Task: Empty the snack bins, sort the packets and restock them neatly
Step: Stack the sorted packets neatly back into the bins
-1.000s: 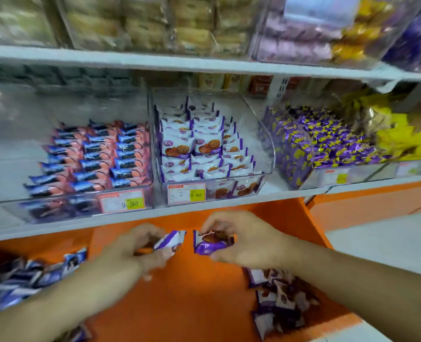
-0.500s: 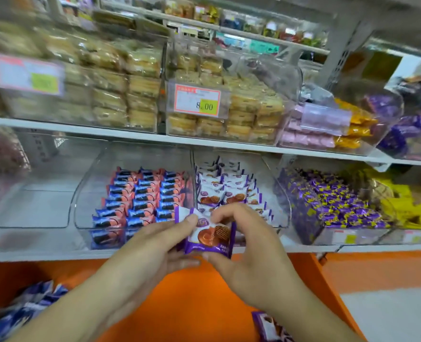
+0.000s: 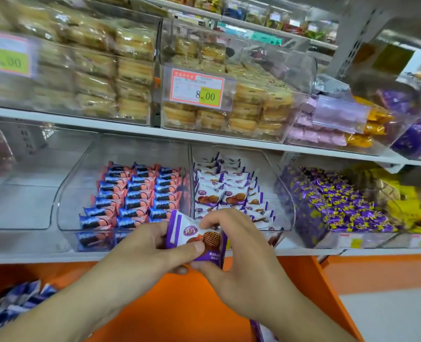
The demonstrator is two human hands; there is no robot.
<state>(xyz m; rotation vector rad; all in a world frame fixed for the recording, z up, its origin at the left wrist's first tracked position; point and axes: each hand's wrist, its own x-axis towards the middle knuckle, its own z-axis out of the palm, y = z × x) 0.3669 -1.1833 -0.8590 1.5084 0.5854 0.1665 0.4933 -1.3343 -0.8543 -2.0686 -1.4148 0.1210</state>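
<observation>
By this point you had most of the restocking behind you, as far as the shelf showed. The clear bin [image 3: 63, 193] with the blue-and-pink packets [image 3: 135, 193] sat filled in tidy rows toward its right wall, and the waffle bin [image 3: 276, 183] just beside it on the middle shelf [image 3: 31, 255] already held rows of white-and-purple waffle packets [image 3: 229, 196], with room left at its front edge. Work remained: a loose heap of blue packets [image 3: 16, 304] lay at the lower left corner of the orange ledge [image 3: 179, 304], a few more purple ones showed at its bottom edge, and the bin at the shelf's left end looked unfilled.

You held one waffle packet [image 3: 194, 238] between both hands, in front of the shelf's front edge, just below the waffle bin's front. Your left hand [image 3: 140, 253] curled around its left side, thumb pressed across the face. Your right hand [image 3: 239, 257] pinched it from the right, fingers [image 3: 219, 218] bent over the top edge and thumb under the bottom. Neither hand was slack; both were closed firmly on the wrapper.
</observation>
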